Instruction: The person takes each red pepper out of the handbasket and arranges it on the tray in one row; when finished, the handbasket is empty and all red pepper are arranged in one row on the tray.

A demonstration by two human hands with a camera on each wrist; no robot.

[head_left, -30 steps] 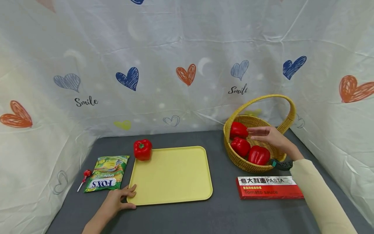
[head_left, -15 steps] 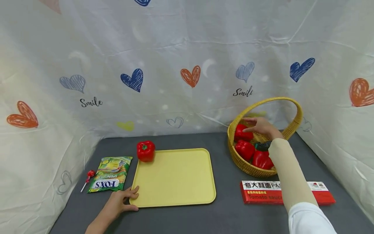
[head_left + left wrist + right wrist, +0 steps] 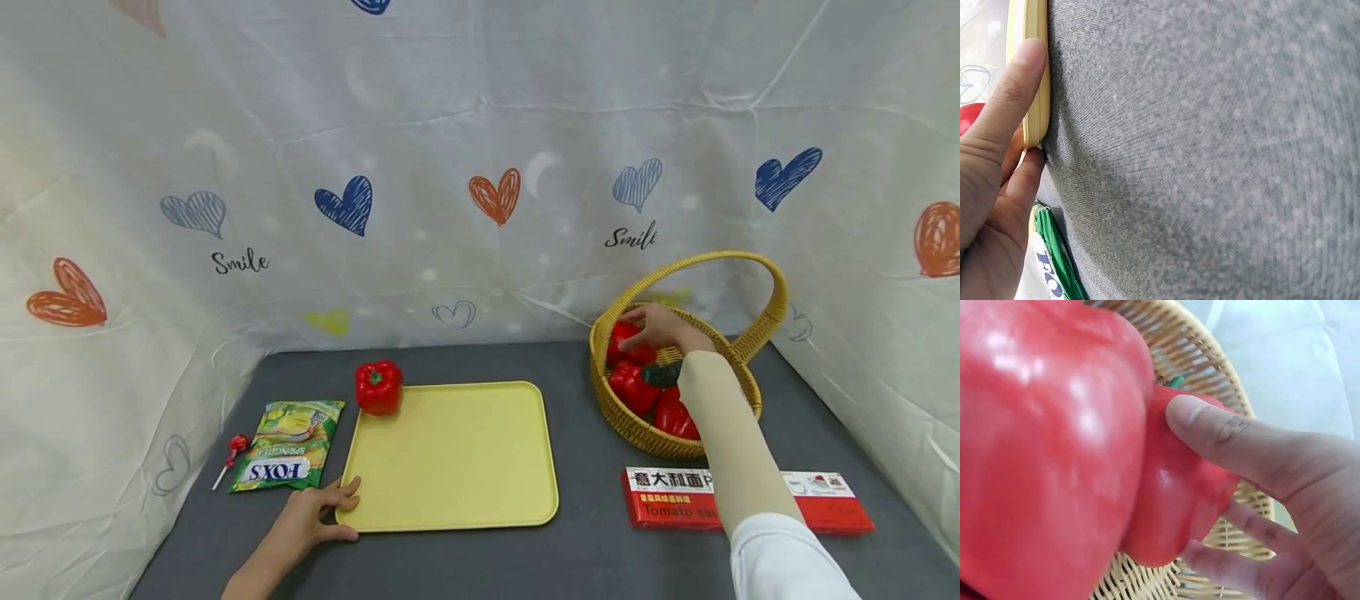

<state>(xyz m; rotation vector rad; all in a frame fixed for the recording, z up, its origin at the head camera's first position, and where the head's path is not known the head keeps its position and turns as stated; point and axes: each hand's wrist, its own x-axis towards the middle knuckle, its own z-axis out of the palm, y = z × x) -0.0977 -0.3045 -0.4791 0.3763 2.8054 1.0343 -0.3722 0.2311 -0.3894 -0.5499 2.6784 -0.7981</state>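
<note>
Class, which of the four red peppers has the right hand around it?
The rearmost pepper in the basket, held by the right hand; two nearer ones and the one by the tray aren't held.

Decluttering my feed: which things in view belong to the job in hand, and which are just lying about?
Likely in the job:
yellow tray, its corner pinched by the left hand
red pepper gripped by the right hand
basket and its two other peppers
loose pepper at the tray's far left corner

Apparently just lying about:
FOX'S packet
red lollipop
pasta box
</note>
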